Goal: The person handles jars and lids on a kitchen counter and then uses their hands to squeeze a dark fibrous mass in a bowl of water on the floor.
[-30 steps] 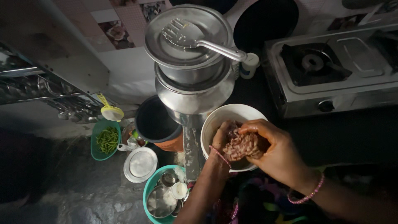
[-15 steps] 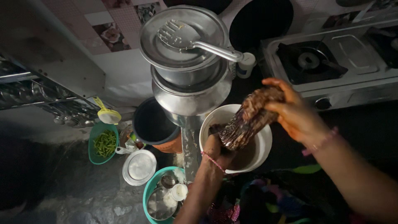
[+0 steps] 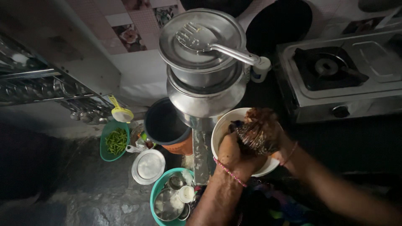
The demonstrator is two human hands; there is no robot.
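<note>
Over the white bowl (image 3: 222,134), both hands are wrapped around a wet brown lump (image 3: 255,136) of something stringy and pulpy. The left hand (image 3: 232,152) has its fingers curled tight on the near side of the lump, the right hand (image 3: 272,134) is closed over the top and far side, so it's squeezed between the two, right above the bowl's middle. Pink bead bracelets on both wrists.

No real packages or labels that I can make out. Closest thing is a small white cup-shaped container (image 3: 260,69) just behind the bowl, next to the handle of the slotted ladle (image 3: 201,39). The ladle lies on a lid topping a stack of steel pots (image 3: 205,88) right behind the bowl.

To the right of the bowl sits a steel gas stove (image 3: 335,79) on a dark counter (image 3: 356,142). Left of the bowl there's a dark pot in an orange tub (image 3: 167,125), and further left a green basket of green beans (image 3: 114,140) on the grey stone floor (image 3: 83,192). Near that, a round steel lid (image 3: 148,166) and a teal basin (image 3: 157,196) with small steel dishes. Floral wall tiles (image 3: 134,25) behind the pots; the room's pretty dim.
</note>
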